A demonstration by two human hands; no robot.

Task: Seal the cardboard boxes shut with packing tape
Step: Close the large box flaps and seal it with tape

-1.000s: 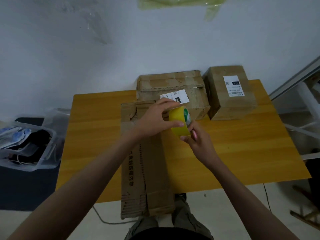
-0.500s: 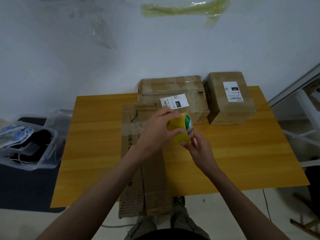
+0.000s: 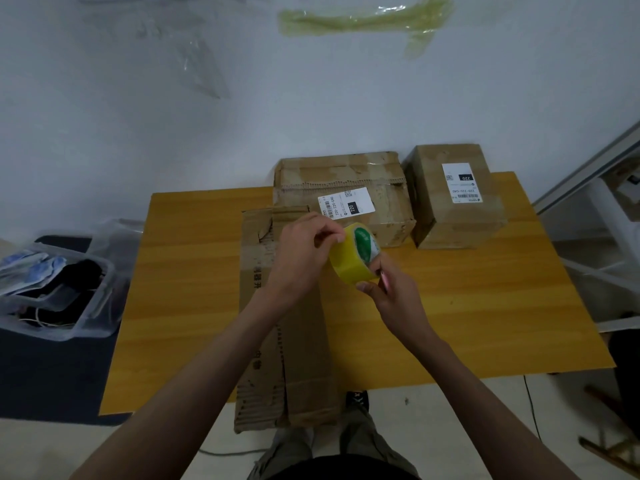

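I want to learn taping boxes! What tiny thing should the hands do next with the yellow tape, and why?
Probably peel the tape's end free. The right hand holds the yellow tape roll from below while the left hand pinches at its top edge, as if picking for the end. No strip is pulled out yet, and the long cardboard box beneath lies untaped along its seam.

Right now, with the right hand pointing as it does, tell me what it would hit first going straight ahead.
The right hand points up and away, already holding the tape roll. Past the roll, the labelled box behind it likely comes first, though depth is unclear.
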